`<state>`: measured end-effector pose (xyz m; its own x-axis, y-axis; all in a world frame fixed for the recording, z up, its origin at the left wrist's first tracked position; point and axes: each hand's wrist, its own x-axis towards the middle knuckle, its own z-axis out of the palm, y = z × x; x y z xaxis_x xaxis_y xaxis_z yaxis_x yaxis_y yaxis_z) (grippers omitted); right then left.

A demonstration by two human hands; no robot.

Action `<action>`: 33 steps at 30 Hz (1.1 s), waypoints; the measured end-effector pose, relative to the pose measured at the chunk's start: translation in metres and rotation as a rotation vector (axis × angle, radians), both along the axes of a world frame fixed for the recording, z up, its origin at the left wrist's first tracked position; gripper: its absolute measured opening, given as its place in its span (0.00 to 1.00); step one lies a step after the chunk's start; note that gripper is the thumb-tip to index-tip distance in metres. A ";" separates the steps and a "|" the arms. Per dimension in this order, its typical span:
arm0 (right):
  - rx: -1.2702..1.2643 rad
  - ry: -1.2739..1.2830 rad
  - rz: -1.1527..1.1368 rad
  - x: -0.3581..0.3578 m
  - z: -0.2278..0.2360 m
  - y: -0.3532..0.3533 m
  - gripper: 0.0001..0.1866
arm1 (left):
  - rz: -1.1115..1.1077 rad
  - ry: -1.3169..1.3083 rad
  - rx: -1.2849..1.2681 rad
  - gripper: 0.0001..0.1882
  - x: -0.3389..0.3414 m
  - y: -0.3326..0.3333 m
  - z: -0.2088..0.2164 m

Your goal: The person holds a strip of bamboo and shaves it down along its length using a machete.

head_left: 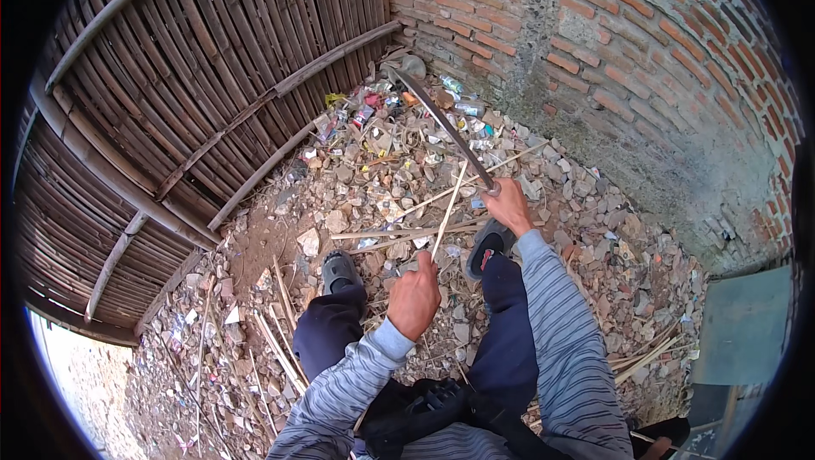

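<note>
My right hand (pixel 509 205) is closed round the handle of a machete (pixel 446 125), its long dark blade slanting up and to the left, away from me. Lower and to the left, my left hand (pixel 414 294) grips a thin pale bamboo strip (pixel 450 210). The strip rises from the fist and leans slightly right, its upper end just left of the blade. Whether blade and strip touch, I cannot tell. Below them, several loose bamboo strips (pixel 407 233) lie across the rubble between and beyond my feet.
A bamboo slat fence (pixel 229 61) stands on the left, and a brick wall (pixel 594 44) on the right. Stones and litter (pixel 365 171) cover the ground. More bamboo strips (pixel 276 341) lie at the lower left. A grey-green panel (pixel 743 324) is at the right edge.
</note>
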<state>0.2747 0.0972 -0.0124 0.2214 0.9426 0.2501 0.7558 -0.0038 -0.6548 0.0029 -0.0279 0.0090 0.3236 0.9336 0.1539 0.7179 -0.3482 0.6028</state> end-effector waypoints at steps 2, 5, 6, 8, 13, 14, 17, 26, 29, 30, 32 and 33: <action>-0.061 0.100 -0.100 0.004 -0.001 0.007 0.13 | -0.018 -0.045 -0.003 0.10 0.000 0.002 -0.001; -0.065 0.293 -0.180 0.032 -0.019 0.015 0.13 | -0.153 -0.293 -0.021 0.11 0.003 0.005 0.004; -0.110 0.626 -0.202 0.028 -0.020 0.013 0.12 | -0.149 -0.289 -0.016 0.11 -0.002 0.007 0.009; -0.166 1.023 -0.221 0.025 -0.020 0.007 0.11 | -0.257 -0.591 -0.653 0.13 -0.014 0.015 0.022; -0.091 1.264 -0.173 0.038 -0.008 -0.014 0.16 | -0.386 -0.802 -1.089 0.18 -0.026 0.019 0.078; -0.083 1.248 -0.158 0.036 -0.004 -0.019 0.16 | -0.384 -0.794 -1.041 0.18 -0.030 0.018 0.092; -0.064 1.229 -0.111 0.029 0.010 -0.030 0.16 | -0.372 -0.759 -0.884 0.19 -0.042 0.024 0.139; -0.130 1.203 0.103 0.003 0.031 -0.049 0.14 | -0.316 -0.615 0.005 0.18 -0.084 0.036 0.345; -0.165 1.186 0.148 0.001 0.036 -0.053 0.13 | -0.464 -0.604 0.191 0.18 -0.128 0.042 0.407; -0.177 1.165 0.177 0.002 0.041 -0.057 0.13 | -0.543 -0.622 0.188 0.19 -0.153 0.047 0.433; -0.178 1.178 0.185 0.008 0.043 -0.059 0.13 | -0.477 -0.666 0.339 0.22 -0.212 0.043 0.482; -0.188 1.199 0.230 -0.001 0.046 -0.055 0.13 | -0.308 -0.665 0.506 0.24 -0.236 0.024 0.507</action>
<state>0.2734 0.0426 0.0336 0.0416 0.9893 -0.1401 -0.3258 -0.1191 -0.9379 -0.2333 -0.0039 0.5156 0.2452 0.5893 0.7698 0.1050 -0.8055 0.5832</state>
